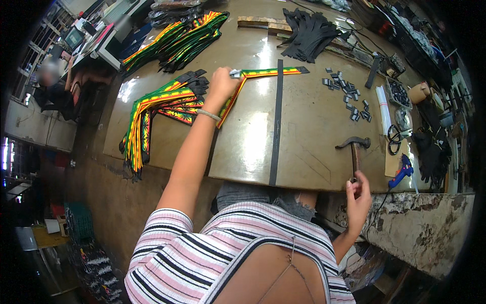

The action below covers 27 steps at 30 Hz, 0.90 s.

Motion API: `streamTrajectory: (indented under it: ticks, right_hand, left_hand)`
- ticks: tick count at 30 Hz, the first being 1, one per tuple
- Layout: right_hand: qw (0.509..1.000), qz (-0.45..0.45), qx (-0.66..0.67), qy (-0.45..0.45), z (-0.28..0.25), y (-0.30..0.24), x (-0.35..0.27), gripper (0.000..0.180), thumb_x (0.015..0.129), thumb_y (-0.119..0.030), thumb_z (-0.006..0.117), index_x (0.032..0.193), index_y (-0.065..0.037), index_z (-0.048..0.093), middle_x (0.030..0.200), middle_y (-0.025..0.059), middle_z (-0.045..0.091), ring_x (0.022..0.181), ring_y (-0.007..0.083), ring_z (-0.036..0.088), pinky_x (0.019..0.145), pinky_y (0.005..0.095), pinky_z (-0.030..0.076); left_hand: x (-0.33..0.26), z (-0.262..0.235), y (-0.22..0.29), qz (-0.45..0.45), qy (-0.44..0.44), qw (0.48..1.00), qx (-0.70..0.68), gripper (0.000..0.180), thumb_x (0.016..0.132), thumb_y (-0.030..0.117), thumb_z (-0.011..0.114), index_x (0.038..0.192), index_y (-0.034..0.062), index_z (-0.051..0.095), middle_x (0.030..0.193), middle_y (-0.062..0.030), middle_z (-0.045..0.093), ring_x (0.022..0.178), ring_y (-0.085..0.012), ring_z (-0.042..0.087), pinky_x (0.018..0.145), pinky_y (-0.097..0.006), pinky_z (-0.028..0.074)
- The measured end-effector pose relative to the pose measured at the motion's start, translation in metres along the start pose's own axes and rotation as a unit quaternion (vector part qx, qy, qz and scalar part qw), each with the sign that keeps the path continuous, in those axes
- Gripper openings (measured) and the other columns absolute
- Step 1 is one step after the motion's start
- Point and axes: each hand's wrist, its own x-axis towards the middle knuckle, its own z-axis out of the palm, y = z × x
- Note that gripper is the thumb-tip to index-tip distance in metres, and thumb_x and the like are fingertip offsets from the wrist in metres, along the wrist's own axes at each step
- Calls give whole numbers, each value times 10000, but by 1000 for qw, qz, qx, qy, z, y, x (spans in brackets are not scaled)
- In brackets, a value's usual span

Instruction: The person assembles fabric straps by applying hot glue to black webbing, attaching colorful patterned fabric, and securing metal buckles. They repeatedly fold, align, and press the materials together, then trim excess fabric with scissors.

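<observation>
"What lay closest to you?"

"The person's striped shirt (202,263), then the right hand (359,197) at the table's near edge. Its thumb and fingers were bent about the handle end of a hammer (356,158), which lay on the table (309,119) with its head pointing away. Whether they pinched it tightly, I couldn't tell."

"And off to the right of that?"

"A blue glue gun (403,172) near the edge, and a little beyond it a pair of scissors (394,138) with black handles."

"What about the middle?"

"A long dark band (277,124) ran across the table from the near edge. Left of it, farther in, the left hand (221,86) was clamped on a strap (268,72) at its bend, with something small and shiny at the fingertips. The strap was green, yellow and red; one arm reached right, across the band, and the other slanted back toward the person."

"Anything on either side?"

"A fanned pile of similar straps (164,96) to the left, and scattered small clips (347,89) to the right."

"And farthest off?"

"Another heap of colourful straps (177,41), a bundle of black strips (311,36), and a seated person (53,93) far left."
</observation>
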Motion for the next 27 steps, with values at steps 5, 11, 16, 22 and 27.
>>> streamTrajectory:
  ticks: [5, 11, 16, 22, 27]
  right_hand:
    - [998, -20, -12, 67, 3, 2, 13, 306, 951, -152, 625, 1222, -12, 618, 977, 59, 604, 787, 115, 526, 702, 265, 468]
    - [938, -81, 323, -93, 62, -70, 36, 296, 1008, -205, 547, 1112, 50, 655, 1048, 95, 617, 826, 134, 584, 696, 271, 485]
    - [770, -214, 529, -284, 97, -131, 40, 772, 980, -607, 396, 1407, 35, 422, 1375, 146, 490, 1309, 246, 426, 1068, 392, 357]
    - [741, -70, 651, -149, 70, -114, 26, 462, 984, -216, 566, 1350, 43, 452, 1102, 126, 638, 896, 136, 625, 607, 230, 485]
    - [768, -1, 640, 24, 31, -54, 10, 276, 976, -128, 563, 1205, 27, 560, 953, 94, 658, 742, 135, 597, 546, 236, 462]
  left_hand:
    - [-2, -42, 2, -65, 9, 971, -230, 348, 856, 328, 742, 838, -2, 634, 712, -26, 594, 667, -123, 519, 638, -308, 441]
    - [-66, -128, 86, 94, 141, 858, -486, 167, 923, 183, 697, 964, 41, 619, 848, 47, 579, 801, -35, 529, 722, -212, 461]
    - [-140, -149, 150, 163, -132, 837, -506, 241, 943, 264, 668, 1014, 54, 575, 941, 4, 572, 916, -69, 517, 815, -250, 447]
    - [-153, -110, 159, 78, -307, 784, -534, 268, 953, 302, 652, 1035, 57, 581, 949, 9, 571, 890, -69, 510, 785, -237, 449]
    - [-140, -35, 165, 97, -386, 779, -485, 314, 971, 351, 614, 1140, 86, 599, 907, 27, 565, 798, -47, 495, 685, -227, 448]
